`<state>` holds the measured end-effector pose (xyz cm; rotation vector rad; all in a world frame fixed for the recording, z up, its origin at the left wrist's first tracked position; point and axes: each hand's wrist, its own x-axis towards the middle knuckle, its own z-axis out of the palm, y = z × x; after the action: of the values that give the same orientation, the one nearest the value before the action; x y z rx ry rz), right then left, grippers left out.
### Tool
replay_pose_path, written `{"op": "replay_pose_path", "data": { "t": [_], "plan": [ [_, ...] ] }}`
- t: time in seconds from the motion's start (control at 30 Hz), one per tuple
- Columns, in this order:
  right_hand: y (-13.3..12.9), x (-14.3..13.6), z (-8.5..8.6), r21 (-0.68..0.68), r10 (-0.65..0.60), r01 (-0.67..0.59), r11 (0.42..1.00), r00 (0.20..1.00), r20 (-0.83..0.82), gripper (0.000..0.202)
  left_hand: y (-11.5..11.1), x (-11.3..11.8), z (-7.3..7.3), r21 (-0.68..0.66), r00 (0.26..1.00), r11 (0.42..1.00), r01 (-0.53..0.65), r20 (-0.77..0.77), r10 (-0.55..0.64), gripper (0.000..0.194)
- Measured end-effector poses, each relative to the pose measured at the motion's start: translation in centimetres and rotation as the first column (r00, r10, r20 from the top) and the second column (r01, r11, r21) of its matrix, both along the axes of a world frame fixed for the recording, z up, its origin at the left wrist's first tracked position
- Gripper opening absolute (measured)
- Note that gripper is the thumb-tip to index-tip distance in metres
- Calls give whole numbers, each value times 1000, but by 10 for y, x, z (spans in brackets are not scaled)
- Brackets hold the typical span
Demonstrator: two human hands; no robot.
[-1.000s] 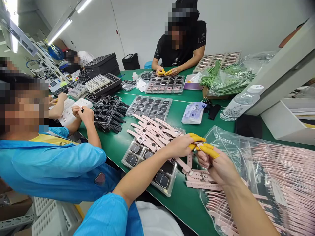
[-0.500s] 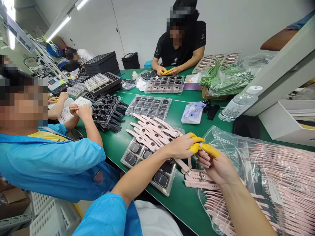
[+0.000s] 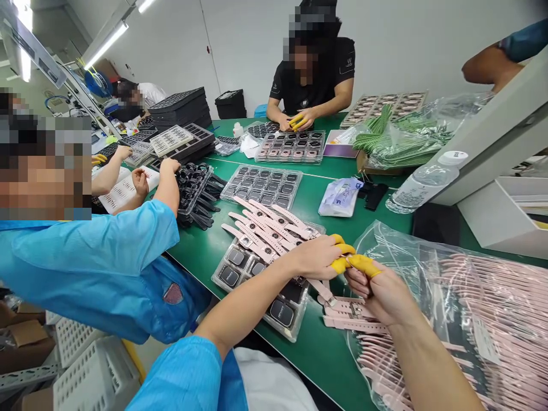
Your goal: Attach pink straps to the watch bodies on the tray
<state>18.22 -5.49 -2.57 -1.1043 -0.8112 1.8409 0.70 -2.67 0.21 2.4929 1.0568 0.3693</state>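
My left hand (image 3: 317, 256) and my right hand (image 3: 387, 291), with yellow finger cots, meet fingertip to fingertip. Both are closed in a pinch on a pink watch strap (image 3: 322, 290), mostly hidden by the fingers; its buckle end hangs below. Under my left forearm lies a clear plastic tray (image 3: 295, 332) holding square dark watch faces. Several pink watches (image 3: 268, 237) with straps attached lie across the tray's far part. More loose pink straps (image 3: 349, 322) rest on the table below my right hand.
A clear bag of pink straps (image 3: 492, 297) covers the right side. Beyond are another watch tray (image 3: 261, 185), black-strapped watches (image 3: 194, 188), a white packet (image 3: 340, 197), a water bottle (image 3: 426, 182) and green straps (image 3: 398, 140). Co-workers sit at the left and across the table.
My hands stay together, with my right fingertips shifted slightly. The co-worker at left has moved their hands apart. The view has turned slightly.
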Motion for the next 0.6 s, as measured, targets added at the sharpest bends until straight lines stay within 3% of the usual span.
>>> {"op": "replay_pose_path", "data": {
  "t": [0.23, 0.43, 0.6],
  "plan": [
    [-1, -2, 2, -25, -43, 41, 999, 997, -68, 44, 0, 1, -2, -92, 995, 996, -21, 92, 30, 45],
    [0, -2, 1, -50, -36, 29, 998, 990, -138, 50, -1, 3, -1, -38, 1000, 999, -17, 11, 17, 48],
    [-1, -4, 3, -13, -41, 39, 999, 979, -200, 50, -1, 4, -5, -103, 991, 993, -60, 111, 72, 48]
  ]
}}
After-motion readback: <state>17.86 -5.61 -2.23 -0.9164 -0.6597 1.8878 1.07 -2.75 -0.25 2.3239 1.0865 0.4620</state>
